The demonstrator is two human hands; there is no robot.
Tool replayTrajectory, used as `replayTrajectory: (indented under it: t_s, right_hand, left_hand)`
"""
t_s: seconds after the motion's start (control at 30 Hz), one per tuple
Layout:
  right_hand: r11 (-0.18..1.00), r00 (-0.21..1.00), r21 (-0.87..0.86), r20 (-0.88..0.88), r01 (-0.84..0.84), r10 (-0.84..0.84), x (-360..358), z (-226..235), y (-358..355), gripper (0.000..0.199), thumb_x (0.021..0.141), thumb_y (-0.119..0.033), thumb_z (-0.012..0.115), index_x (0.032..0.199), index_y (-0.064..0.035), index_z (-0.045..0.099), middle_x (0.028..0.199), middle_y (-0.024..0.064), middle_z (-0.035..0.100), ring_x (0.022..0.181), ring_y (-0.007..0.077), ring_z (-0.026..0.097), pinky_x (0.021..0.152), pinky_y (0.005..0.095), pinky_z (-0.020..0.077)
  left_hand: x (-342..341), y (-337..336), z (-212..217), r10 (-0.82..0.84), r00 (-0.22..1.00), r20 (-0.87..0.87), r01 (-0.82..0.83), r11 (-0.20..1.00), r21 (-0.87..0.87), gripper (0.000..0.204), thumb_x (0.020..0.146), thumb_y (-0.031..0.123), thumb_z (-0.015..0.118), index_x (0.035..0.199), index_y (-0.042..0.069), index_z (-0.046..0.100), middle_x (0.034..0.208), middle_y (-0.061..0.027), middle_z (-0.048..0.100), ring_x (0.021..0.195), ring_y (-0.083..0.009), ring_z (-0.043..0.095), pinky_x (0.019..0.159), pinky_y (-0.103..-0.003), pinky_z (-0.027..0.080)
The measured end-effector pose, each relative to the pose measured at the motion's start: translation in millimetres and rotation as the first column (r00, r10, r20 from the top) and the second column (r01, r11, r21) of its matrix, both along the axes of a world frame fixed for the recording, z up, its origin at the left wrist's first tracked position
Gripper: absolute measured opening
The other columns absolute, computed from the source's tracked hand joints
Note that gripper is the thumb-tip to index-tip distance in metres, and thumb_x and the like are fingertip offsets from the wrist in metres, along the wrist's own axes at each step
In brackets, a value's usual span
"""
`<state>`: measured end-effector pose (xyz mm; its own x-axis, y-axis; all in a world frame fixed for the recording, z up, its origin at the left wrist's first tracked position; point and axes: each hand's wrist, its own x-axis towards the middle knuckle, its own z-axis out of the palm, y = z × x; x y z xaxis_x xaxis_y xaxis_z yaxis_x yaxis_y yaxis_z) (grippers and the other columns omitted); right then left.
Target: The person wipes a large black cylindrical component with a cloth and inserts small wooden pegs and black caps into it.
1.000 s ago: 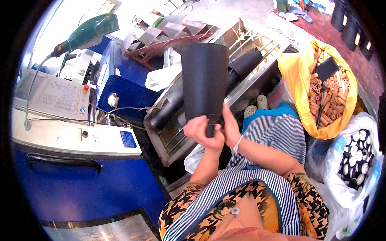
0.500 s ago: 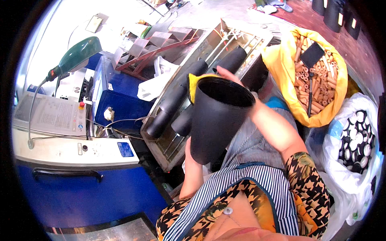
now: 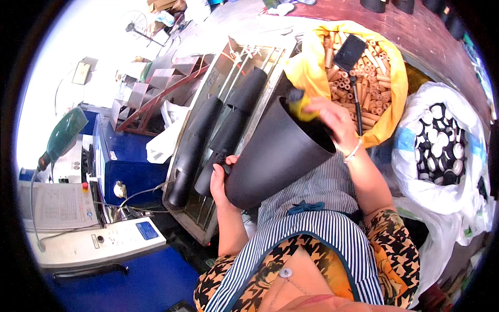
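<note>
A large black open-ended tube (image 3: pixel 275 161) lies tilted across my lap, its wide mouth toward the upper right. My left hand (image 3: pixel 221 179) is closed around its lower end, the thumb on the near side. At the mouth, my right hand (image 3: pixel 337 120) grips a yellow cloth (image 3: pixel 301 108) against the rim. The cloth is blurred and has a dark patch on it. A small black knobbly piece (image 3: pixel 221 156) shows beside my left fingers; I cannot tell what it belongs to.
Several black tubes lie on rods in a long metal-framed trough (image 3: pixel 208 229) ahead. A yellow sack (image 3: pixel 397 93) of brown tubes and a white bag (image 3: pixel 403 140) of black-and-white caps stand at right. A blue machine (image 3: pixel 130 278) with a green lamp (image 3: pixel 67 130) is left.
The tube has tipped over toward the right. My right hand has moved from behind the tube to its mouth with the yellow cloth. The view has shifted, too.
</note>
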<state>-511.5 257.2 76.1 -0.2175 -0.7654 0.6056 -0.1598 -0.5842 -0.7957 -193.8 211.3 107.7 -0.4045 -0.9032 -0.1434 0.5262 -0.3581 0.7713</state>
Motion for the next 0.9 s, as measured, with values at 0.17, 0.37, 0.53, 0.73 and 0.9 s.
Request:
replayTrajectory:
  t_s: [0.17,0.37,0.53,0.73,0.9]
  right_hand:
    - [0.957,0.831,0.279,-0.511,-0.083,0.222,-36.6,18.1,27.8,0.019,0.091,-0.016,0.060,0.101,-0.0040,0.070,0.101,0.0109,0.067,0.095,0.0274,0.062,0.085,0.0351,0.0487]
    - [0.551,0.796,0.602,0.565,-0.578,0.218,-57.3,3.1,73.2,0.023,0.091,-0.018,0.062,0.103,0.0003,0.070,0.097,0.0054,0.071,0.084,0.0159,0.063,0.079,0.0305,0.0485]
    - [0.800,0.657,0.453,0.747,-0.394,-0.100,-78.3,25.1,57.1,0.033,0.096,-0.023,0.059,0.115,0.0025,0.065,0.111,0.0077,0.069,0.095,0.0150,0.066,0.085,0.0290,0.0515]
    - [0.532,0.029,-0.087,-0.978,0.842,-0.206,-107.2,-43.8,29.6,0.015,0.085,-0.020,0.063,0.094,-0.0123,0.073,0.102,0.0046,0.067,0.103,0.0232,0.059,0.084,0.0342,0.0483]
    - [0.761,0.033,0.157,-0.984,0.629,0.175,-99.2,-131.0,3.1,0.013,0.080,-0.021,0.061,0.087,-0.0140,0.070,0.104,0.0014,0.065,0.108,0.0227,0.056,0.089,0.0384,0.0447]
  left_hand:
    - [-11.3,-11.7,-18.8,-0.031,0.994,0.103,0.032,0.999,-0.004,0.041,0.101,0.040,0.051,0.104,-0.001,0.054,0.105,-0.0119,0.060,0.108,-0.0260,0.057,0.098,-0.042,0.044]
    - [-37.1,-5.9,-29.1,0.178,0.886,0.429,0.274,0.547,-0.791,0.020,0.095,0.015,0.054,0.107,0.000,0.050,0.105,-0.0163,0.061,0.106,-0.0318,0.060,0.096,-0.046,0.045]
    - [-30.6,-4.8,-46.6,0.088,0.840,0.535,0.386,0.596,-0.704,0.028,0.092,0.023,0.063,0.106,0.001,0.052,0.107,-0.0157,0.062,0.113,-0.0342,0.057,0.104,-0.049,0.039]
    - [17.4,-6.9,-76.0,0.048,0.681,0.731,0.512,0.682,-0.522,0.037,0.091,0.033,0.066,0.109,0.002,0.058,0.114,-0.0126,0.063,0.129,-0.0338,0.048,0.111,-0.046,0.032]
    - [16.4,-2.9,-79.2,-0.014,0.766,0.643,0.416,0.774,-0.478,0.047,0.093,0.043,0.060,0.113,0.001,0.057,0.115,-0.0137,0.064,0.130,-0.0312,0.048,0.114,-0.047,0.028]
